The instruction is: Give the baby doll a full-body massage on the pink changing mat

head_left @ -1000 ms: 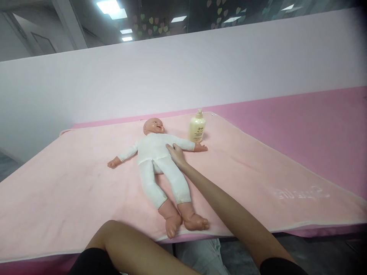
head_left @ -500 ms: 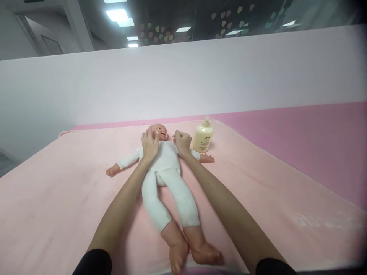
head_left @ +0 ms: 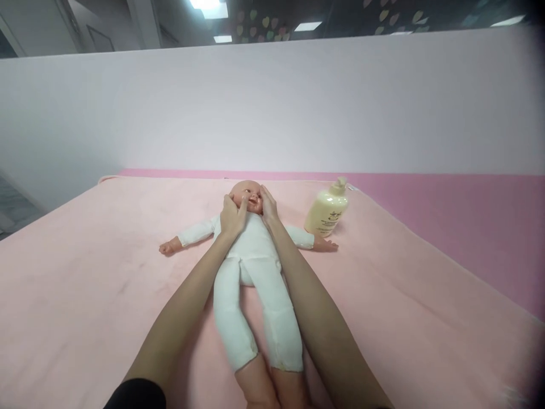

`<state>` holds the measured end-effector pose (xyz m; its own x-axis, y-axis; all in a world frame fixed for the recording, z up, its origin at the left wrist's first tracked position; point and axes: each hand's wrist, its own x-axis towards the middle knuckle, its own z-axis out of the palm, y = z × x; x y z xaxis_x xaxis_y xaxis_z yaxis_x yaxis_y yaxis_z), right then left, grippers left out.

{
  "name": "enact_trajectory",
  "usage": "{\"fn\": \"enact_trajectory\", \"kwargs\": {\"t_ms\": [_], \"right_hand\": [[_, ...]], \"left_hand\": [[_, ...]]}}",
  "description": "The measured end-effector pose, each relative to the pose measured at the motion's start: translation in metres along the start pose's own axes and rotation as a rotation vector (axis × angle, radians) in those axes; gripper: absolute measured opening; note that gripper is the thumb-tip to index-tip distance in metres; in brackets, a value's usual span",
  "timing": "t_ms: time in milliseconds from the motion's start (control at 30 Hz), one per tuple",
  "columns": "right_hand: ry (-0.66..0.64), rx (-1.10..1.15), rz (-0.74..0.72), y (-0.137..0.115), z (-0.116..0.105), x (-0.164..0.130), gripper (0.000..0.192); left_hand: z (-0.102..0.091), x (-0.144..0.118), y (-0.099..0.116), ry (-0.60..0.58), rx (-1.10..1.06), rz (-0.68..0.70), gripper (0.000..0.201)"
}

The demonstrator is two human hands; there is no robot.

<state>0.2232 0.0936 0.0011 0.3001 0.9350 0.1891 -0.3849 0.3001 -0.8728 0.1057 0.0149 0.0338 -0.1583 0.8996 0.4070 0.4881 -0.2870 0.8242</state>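
Note:
A baby doll [head_left: 251, 255] in a white suit lies on its back on a pink towel [head_left: 106, 267], arms spread, head away from me. My left hand [head_left: 232, 215] rests against the left side of the doll's face, fingers on the cheek. My right hand [head_left: 268, 207] presses the other cheek, so both hands cup the doll's head [head_left: 249, 196]. Both forearms stretch over the doll's body and legs. A cream pump bottle [head_left: 327, 209] stands just right of the doll's arm.
The towel covers a pink table [head_left: 468, 221] that runs on to the right. A pale partition wall [head_left: 272, 102] rises right behind the table. The table's left edge drops to a grey floor [head_left: 12, 210].
My left hand came up from my lap to the doll's head. My right hand moved from the doll's chest to its face. The view shifted closer and lower.

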Motion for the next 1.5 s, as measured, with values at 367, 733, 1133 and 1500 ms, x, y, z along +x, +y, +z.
{"fn": "enact_trajectory", "kwargs": {"t_ms": [367, 733, 1133, 1500], "right_hand": [[-0.061, -0.282, -0.132, 0.005, -0.008, 0.002, 0.06], [-0.112, -0.089, 0.027, -0.004, -0.003, 0.003, 0.063], [-0.142, -0.059, 0.038, 0.001, 0.001, 0.012, 0.051], [-0.225, -0.098, -0.011, -0.005, 0.006, 0.01, 0.05]], "left_hand": [[0.01, 0.024, -0.009, 0.087, -0.073, 0.076, 0.036], [0.013, 0.04, -0.024, -0.002, -0.307, 0.262, 0.038], [0.015, 0.063, -0.025, 0.062, -0.297, 0.114, 0.022], [0.008, 0.072, -0.03, -0.055, -0.35, 0.029, 0.034]]}}
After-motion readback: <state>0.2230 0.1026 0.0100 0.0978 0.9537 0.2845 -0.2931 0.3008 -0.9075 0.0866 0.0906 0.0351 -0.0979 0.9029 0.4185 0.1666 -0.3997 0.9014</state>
